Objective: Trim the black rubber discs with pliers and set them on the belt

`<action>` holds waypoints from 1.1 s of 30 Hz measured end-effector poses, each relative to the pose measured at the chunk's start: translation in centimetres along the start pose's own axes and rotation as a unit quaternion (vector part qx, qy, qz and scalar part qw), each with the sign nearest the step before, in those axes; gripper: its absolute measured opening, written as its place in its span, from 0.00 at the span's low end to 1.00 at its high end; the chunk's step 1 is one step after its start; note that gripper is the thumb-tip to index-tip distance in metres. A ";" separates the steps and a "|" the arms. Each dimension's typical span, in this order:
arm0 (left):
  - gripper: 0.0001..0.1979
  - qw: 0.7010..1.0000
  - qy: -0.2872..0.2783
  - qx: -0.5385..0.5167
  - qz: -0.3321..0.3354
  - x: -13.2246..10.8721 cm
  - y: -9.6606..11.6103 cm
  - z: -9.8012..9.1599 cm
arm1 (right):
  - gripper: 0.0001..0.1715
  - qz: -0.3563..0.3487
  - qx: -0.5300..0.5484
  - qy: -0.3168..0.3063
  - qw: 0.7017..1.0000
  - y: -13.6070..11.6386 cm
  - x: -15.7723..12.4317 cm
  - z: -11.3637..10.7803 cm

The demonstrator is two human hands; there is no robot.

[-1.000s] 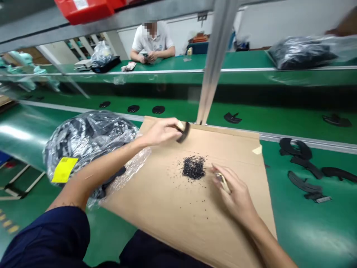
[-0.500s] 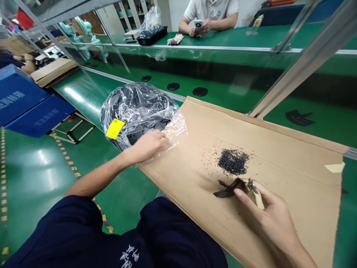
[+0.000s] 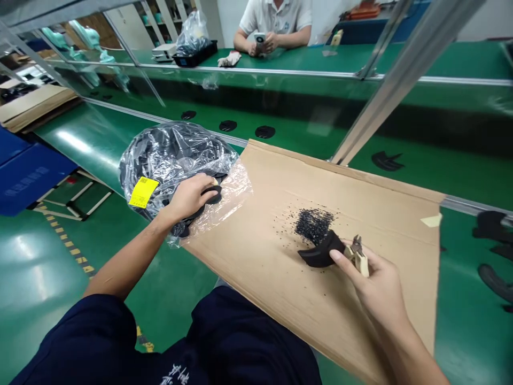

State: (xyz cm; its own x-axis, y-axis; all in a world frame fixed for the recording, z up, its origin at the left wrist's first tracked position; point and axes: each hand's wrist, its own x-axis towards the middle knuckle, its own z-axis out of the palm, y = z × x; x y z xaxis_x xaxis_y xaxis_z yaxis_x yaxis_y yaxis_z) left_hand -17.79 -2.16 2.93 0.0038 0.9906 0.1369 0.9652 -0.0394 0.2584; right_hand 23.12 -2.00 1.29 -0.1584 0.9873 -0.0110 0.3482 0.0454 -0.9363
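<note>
My left hand (image 3: 188, 198) is closed on a flat, rounded black plastic part (image 3: 212, 194) at the mouth of a clear plastic bag (image 3: 160, 141). More dark parts fill the bag, which bears a yellow label (image 3: 143, 192). My right hand (image 3: 379, 283) grips a curved black plastic piece (image 3: 320, 252) between thumb and fingers. The same hand also holds side cutters (image 3: 358, 255) with pale handles, their jaws pointing up. Just behind the curved piece, a heap of small black bits (image 3: 313, 224) is scattered on the cardboard sheet (image 3: 276, 176).
Several black parts (image 3: 265, 131) lie on the green bench past the metal rail, others (image 3: 495, 280) at the right. A slanted metal post (image 3: 360, 112) rises behind the cardboard. Across the bench a person (image 3: 276, 27) holds a phone. Blue boxes (image 3: 36, 176) stand at left.
The view has swung right. My left hand now shows a black part in its fingers at the bag. In my right hand, the curved piece has turned to show its smooth broad side.
</note>
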 end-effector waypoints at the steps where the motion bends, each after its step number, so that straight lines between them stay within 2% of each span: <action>1: 0.09 0.996 0.018 -0.086 0.004 0.5 0.9 0.4 | 0.23 0.001 0.000 0.009 1.000 0.0 0.1 0.0; 4: 0.16 0.943 0.028 -0.331 0.022 2.1 4.6 2.0 | 0.24 0.006 0.004 0.024 1.000 -0.2 0.7 0.2; 6: 0.19 0.901 0.018 -0.430 0.046 3.1 7.7 3.2 | 0.25 0.003 0.017 0.033 0.999 -0.2 1.1 0.6; 9: 0.19 0.860 -0.015 -0.502 0.085 4.0 12.2 5.0 | 0.25 0.004 0.054 0.044 0.998 0.2 1.3 0.9; 12: 0.16 0.840 -0.064 -0.527 0.110 3.8 15.6 7.1 | 0.25 0.017 0.096 0.039 0.994 0.7 0.8 1.0; 15: 0.12 0.863 -0.049 -0.488 0.122 3.0 17.5 8.8 | 0.26 0.030 0.116 0.032 0.992 1.0 0.1 1.0; 18: 0.10 0.893 0.002 -0.424 0.154 2.3 18.3 9.9 | 0.27 0.039 0.121 0.026 0.992 1.1 -0.3 1.0; 20: 0.09 0.901 0.013 -0.399 0.170 1.9 18.5 10.3 | 0.27 0.043 0.117 0.022 0.992 1.2 -0.5 1.1; 26: 0.11 0.913 -0.002 -0.376 0.159 0.9 19.0 10.8 | 0.19 0.041 0.116 0.042 0.992 1.3 -1.0 1.6; 33: 0.12 0.927 0.057 -0.334 0.160 0.5 19.1 10.7 | 0.14 0.029 0.079 0.072 0.994 1.2 -1.2 2.3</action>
State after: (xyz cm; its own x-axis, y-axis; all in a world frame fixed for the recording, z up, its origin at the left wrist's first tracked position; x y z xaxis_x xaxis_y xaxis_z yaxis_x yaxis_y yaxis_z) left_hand 3.47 -1.00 -2.26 0.1979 0.8953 0.3990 0.5418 -0.4392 0.7167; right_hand 21.58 -3.49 -0.66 -0.0039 0.9997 -0.0261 0.2011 -0.0248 -0.9793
